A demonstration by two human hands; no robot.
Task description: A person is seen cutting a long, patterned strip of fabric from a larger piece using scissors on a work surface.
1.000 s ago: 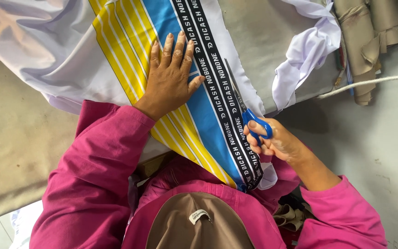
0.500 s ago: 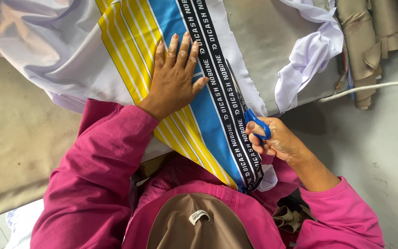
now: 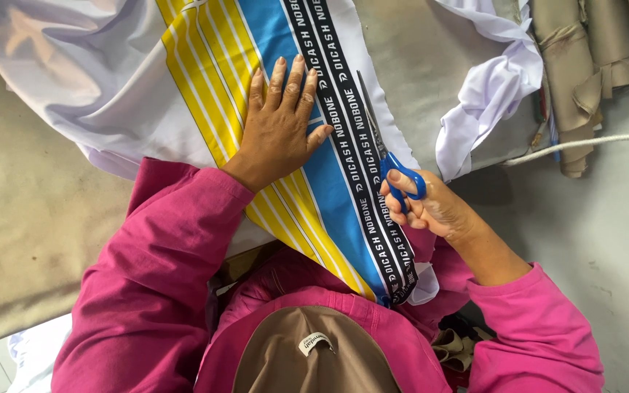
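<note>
A large sheet of white woven fabric printed with yellow stripes, a blue band and a black lettered border (image 3: 205,80) is laid across a worn beige work surface (image 3: 30,218) and draped toward the person's lap. The left hand (image 3: 278,127) is pressed flat on the sheet, fingers spread and extended, palm down over the yellow stripes and the blue band; nothing is gripped by it. The right hand (image 3: 424,207) is closed around the blue plastic handles of a pair of steel-bladed scissors (image 3: 384,145), with fingers threaded through the loops. The blades are directed away from the body and lie along the outer edge of the black border, where the printed strip meets the plain white margin. Whether the blades are parted or closed cannot be told from this view.

The step in hand is judged to be a cut run lengthwise beside the black border, with the material held taut and flat by the left hand. For the next move, the blades would need to be kept parallel to the border line, and the flat hand would need to be shifted forward so that tension is maintained ahead of the cutting point. The fingers of the left hand are to be kept well to the side of the blade path.

A crumpled offcut of white fabric (image 3: 489,94) lies to the right, beside folded tan cloth (image 3: 584,65) and a white cord (image 3: 584,145).
</note>
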